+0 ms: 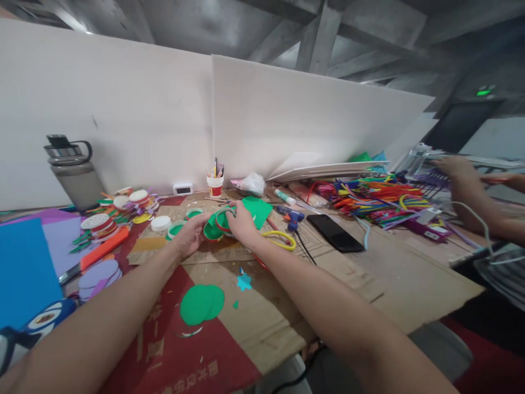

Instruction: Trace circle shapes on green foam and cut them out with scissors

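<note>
Both my hands meet over the cardboard in the middle of the table. My left hand [192, 235] is closed round the left side of a green round piece [213, 230]. My right hand [241, 221] grips a red-rimmed ring [222, 220] with green inside, just above and beside that piece. Left of them lie a white lid [161, 223] and white-rimmed green cups [176, 230]. A green sheet [257, 210] is behind my right hand. Two overlapping green discs [202, 304] and a blue star [244, 282] rest nearer to me.
A bottle [76, 172] and an orange cutter [104, 249] are at the left. To the right are a blue glue gun [293, 218], a yellow coil [279, 240], a black phone [335, 232] and colourful pipe cleaners [377, 197]. Another person's arm [467, 191] reaches in at the far right.
</note>
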Action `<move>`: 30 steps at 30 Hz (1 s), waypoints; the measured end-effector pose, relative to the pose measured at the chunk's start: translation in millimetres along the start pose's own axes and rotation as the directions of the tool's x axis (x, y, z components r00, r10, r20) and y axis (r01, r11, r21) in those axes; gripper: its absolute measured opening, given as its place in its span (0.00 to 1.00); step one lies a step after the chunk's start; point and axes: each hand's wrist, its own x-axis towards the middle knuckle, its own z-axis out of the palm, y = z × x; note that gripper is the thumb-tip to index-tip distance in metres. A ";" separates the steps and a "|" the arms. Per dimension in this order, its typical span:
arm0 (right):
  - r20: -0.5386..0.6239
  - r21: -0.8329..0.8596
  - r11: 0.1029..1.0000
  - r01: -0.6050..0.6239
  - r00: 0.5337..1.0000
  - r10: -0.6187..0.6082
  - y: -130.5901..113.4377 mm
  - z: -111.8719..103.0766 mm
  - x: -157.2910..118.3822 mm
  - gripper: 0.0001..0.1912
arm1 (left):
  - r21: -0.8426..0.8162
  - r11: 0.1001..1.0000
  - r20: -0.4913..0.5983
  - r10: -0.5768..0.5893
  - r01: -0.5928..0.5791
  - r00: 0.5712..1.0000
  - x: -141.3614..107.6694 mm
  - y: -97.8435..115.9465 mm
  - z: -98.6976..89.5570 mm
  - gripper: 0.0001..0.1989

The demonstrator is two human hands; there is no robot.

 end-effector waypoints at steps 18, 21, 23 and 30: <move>0.120 -0.026 0.977 0.213 0.971 -0.208 -2.6 -7.1 -11.9 0.16 | 0.184 0.974 -0.038 0.140 -0.131 0.989 9.4 -11.8 -7.6 0.21; 0.125 -0.006 0.973 0.231 0.966 -0.228 -1.2 -19.1 -3.8 0.16 | 0.172 0.975 -0.070 0.152 -0.138 0.986 9.8 -11.3 -7.5 0.22; 0.107 0.003 0.978 0.207 0.973 -0.206 1.7 -25.6 2.4 0.18 | 0.188 0.974 -0.057 0.136 -0.123 0.989 9.5 -10.9 -6.2 0.21; 0.294 -0.103 0.961 0.256 0.931 -0.216 6.2 -22.3 0.2 0.11 | 0.399 0.892 -0.094 0.269 -0.212 0.958 10.8 -11.3 -5.7 0.18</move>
